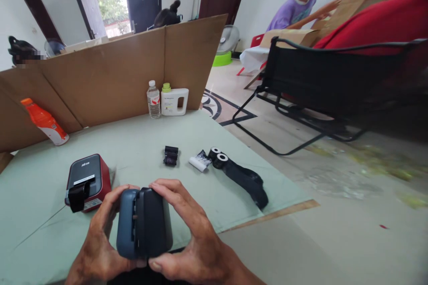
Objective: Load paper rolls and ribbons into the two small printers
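Between my palms is a dark blue-grey and black device (155, 222), box-shaped with rounded corners, resembling a small label printer. A narrow gap runs down between its two halves. My left hand (102, 236) grips the blue-grey side, thumb at the near end and fingers at the far end. On the black side, my right hand (197, 236) holds it the same way. Left of it stands a red and black device (88, 180) with a black strip hanging off its front. Beyond my hands lie several small dark rolls (171, 156).
A black handled object (242, 176) lies to the right, beside white-cored black rolls (221, 158) and a white roll (199, 161). An orange bottle (46, 121), a clear bottle (154, 101) and a white jug (172, 103) stand along the cardboard screen (117, 84). A black chair (321, 80) stands right.
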{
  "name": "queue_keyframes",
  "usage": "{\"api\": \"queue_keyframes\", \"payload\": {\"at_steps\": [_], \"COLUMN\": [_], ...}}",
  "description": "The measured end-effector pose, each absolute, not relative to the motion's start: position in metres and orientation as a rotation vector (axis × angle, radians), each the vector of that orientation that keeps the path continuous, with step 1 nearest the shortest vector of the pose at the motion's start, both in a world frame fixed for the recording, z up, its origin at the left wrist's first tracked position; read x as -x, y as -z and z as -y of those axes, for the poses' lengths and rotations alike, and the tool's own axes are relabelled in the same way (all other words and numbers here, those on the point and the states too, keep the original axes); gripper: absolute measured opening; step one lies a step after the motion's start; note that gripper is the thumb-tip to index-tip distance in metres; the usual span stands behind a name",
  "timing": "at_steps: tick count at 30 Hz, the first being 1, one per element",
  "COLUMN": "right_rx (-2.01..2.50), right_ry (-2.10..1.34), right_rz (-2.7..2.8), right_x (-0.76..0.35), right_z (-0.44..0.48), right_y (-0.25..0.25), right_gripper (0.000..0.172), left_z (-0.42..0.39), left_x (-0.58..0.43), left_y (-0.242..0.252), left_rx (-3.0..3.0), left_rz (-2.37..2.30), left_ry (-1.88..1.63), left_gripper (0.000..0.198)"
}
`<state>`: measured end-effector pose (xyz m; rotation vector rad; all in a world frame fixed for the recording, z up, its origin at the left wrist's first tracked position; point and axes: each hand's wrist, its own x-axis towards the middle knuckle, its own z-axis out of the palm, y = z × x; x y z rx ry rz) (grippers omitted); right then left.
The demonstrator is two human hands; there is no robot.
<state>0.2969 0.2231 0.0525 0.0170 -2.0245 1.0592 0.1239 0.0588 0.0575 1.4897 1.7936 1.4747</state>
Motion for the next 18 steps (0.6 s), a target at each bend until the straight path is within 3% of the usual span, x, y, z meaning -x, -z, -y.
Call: {"api": "queue_keyframes", "payload": {"at_steps": [18], "right_rx": [0.052], "right_ry": [-0.947], "right_rz": [2.045], "right_x": [-0.295], "right_z": [-0.214], "right_y": [-0.074], "right_gripper": [0.088], "left_z": [-0.064], "left_x": [-0.125], "left_y": [-0.069], "left_rx": [-1.437], "left_rz": [-1.681], "left_ry": [-1.507], "left_gripper": [0.104]}}
